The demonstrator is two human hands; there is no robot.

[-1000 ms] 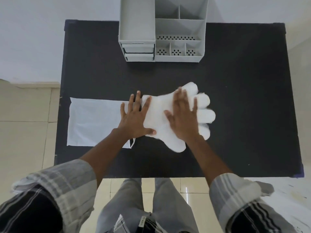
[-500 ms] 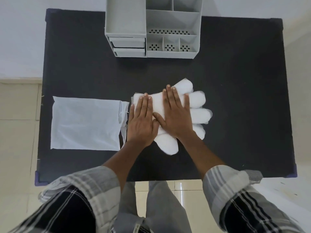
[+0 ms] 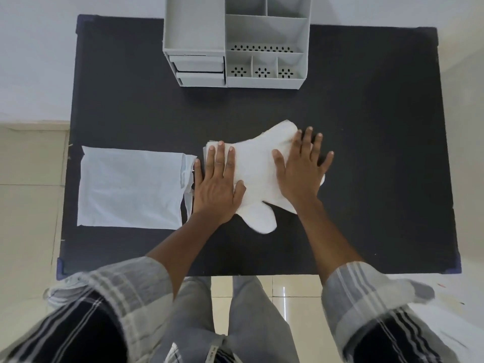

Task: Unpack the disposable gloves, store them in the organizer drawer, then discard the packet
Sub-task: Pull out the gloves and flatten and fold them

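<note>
A flat white stack of disposable gloves (image 3: 258, 169) lies in the middle of the black table (image 3: 366, 127). My left hand (image 3: 218, 184) presses flat on the cuff end of the stack, fingers spread. My right hand (image 3: 301, 174) lies flat over the finger end and hides most of the glove fingers; only the thumb part sticks out toward me. The empty clear packet (image 3: 131, 187) rests flat on the table to the left, its torn edge beside my left hand. The grey organizer (image 3: 235, 40) stands at the far edge, with two closed drawers (image 3: 199, 70) at its front left.
The organizer has open compartments on top and small perforated bins (image 3: 263, 72) at its front right. Tiled floor shows on both sides of the table and under my legs. Bare black tabletop extends to the right of the gloves.
My right hand has slid right along the stack onto the glove fingers, while my left hand stays on the cuff end. The camera has shifted slightly.
</note>
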